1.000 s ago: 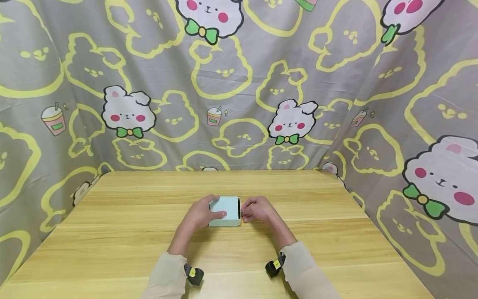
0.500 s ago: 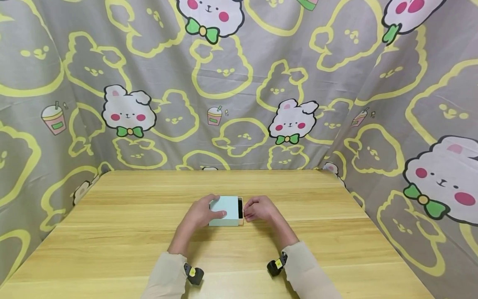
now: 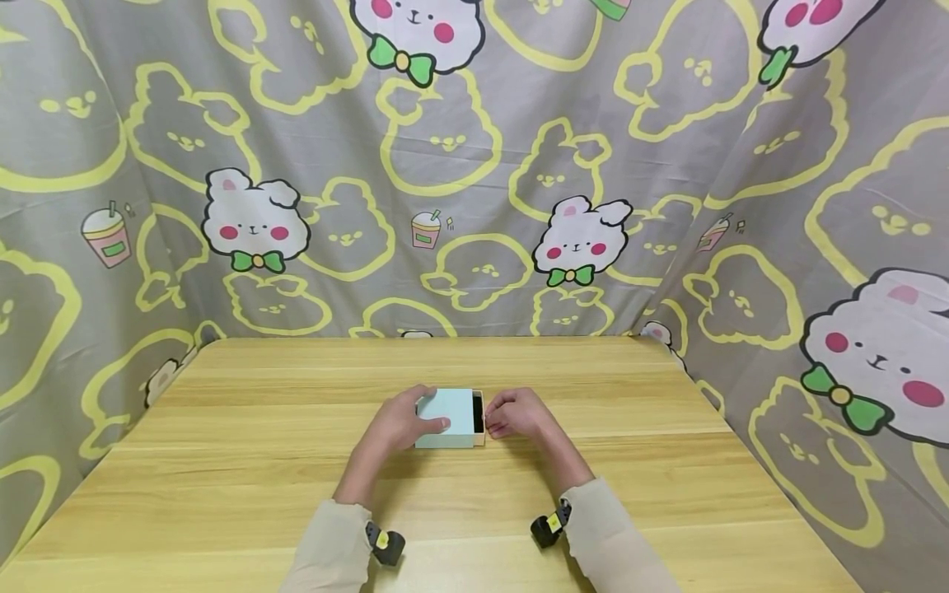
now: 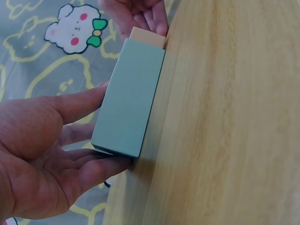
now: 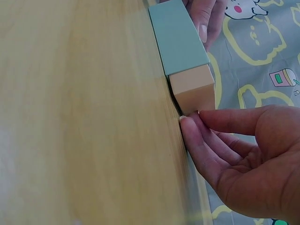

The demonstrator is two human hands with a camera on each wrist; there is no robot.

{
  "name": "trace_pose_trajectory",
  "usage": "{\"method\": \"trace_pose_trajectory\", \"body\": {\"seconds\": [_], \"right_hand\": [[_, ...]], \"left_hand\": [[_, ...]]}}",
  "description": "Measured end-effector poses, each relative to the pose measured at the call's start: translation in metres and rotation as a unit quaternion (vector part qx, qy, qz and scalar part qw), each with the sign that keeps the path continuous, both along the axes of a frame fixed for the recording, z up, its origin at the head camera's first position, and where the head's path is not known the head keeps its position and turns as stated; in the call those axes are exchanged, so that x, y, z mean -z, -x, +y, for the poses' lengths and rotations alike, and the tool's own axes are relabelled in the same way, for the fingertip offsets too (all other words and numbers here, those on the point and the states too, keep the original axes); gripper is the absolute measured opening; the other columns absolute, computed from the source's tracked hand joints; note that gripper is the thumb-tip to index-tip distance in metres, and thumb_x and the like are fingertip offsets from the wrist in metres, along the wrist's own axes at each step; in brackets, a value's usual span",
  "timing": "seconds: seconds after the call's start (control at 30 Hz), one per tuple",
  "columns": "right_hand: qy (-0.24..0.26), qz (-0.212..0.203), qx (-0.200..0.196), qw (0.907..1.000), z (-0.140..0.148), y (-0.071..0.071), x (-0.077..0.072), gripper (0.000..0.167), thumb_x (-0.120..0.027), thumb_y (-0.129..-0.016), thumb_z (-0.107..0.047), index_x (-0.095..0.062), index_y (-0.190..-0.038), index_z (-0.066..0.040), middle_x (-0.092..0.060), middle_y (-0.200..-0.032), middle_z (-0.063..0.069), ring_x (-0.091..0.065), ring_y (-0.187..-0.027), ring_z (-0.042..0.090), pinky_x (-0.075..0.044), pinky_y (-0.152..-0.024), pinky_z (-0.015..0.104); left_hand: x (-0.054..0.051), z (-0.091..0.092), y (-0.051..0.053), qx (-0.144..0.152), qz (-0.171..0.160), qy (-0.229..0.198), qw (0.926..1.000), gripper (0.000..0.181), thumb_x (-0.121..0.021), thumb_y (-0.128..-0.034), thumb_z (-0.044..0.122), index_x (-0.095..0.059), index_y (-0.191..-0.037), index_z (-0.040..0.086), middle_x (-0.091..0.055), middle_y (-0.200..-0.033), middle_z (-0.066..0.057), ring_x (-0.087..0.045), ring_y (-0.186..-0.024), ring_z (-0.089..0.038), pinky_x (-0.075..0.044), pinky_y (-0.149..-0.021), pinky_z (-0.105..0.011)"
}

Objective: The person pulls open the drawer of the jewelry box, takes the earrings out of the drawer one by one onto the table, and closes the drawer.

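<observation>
A pale blue-green drawer box (image 3: 448, 405) lies flat near the middle of the table. Out of its right side projects a peach-coloured inner tray (image 5: 193, 86), with a strip of black interior (image 3: 478, 414) showing from above. My left hand (image 3: 396, 422) grips the outer sleeve from the left, its thumb on the top face near the front. In the left wrist view, other fingers reach round the sleeve's closed end. At the tray's outer end, my right hand (image 3: 516, 413) has its thumb and fingertips pinched together; the exact bit they hold is hidden. Whatever lies inside the tray cannot be made out.
The wood-grain table (image 3: 296, 494) spreads out on all sides of the box. Behind and beside it hangs a grey curtain (image 3: 474, 206) with cartoon rabbits and yellow outlines. Small black cameras (image 3: 386, 545) are strapped at both wrists.
The inner tray has slid a little further right out of the sleeve, widening the black strip. My right hand has moved slightly right with it, while my left hand has stayed in place.
</observation>
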State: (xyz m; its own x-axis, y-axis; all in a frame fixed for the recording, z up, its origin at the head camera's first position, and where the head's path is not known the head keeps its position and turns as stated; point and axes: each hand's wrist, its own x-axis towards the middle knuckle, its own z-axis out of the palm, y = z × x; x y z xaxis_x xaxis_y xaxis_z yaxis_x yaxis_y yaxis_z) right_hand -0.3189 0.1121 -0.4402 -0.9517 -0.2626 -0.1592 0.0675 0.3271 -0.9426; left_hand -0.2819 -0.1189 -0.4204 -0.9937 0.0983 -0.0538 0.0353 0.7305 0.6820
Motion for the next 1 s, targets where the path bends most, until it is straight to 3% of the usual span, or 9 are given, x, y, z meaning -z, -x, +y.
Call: {"method": "trace_pose_trajectory", "body": {"seconds": [0.6,1.0], "right_hand": [[-0.001,-0.001,0.011,0.9999,0.0009,0.0013,0.0015,0.009,-0.064,-0.090,0.004,-0.067,-0.095,0.011,-0.070,-0.080,0.015,-0.069,-0.066,0.020,-0.062,-0.069,0.036],[0.016,-0.008,0.016,0.9997,0.0046,0.0053,0.0029,0.007,-0.065,-0.085,0.009,-0.067,-0.092,0.012,-0.070,-0.076,0.015,-0.068,-0.064,0.020,-0.062,-0.068,0.036]], "left_hand": [[0.0013,0.0013,-0.0001,-0.001,0.004,0.000,1.0000,0.066,-0.079,-0.0889,0.034,-0.054,-0.145,0.011,-0.051,-0.150,-0.021,-0.051,-0.135,-0.043,-0.045,-0.106,-0.057],[0.0012,0.0016,0.0012,-0.008,-0.004,0.000,1.0000,0.067,-0.080,-0.0879,0.035,-0.054,-0.145,0.012,-0.055,-0.146,-0.022,-0.058,-0.126,-0.037,-0.049,-0.101,-0.054]]}}
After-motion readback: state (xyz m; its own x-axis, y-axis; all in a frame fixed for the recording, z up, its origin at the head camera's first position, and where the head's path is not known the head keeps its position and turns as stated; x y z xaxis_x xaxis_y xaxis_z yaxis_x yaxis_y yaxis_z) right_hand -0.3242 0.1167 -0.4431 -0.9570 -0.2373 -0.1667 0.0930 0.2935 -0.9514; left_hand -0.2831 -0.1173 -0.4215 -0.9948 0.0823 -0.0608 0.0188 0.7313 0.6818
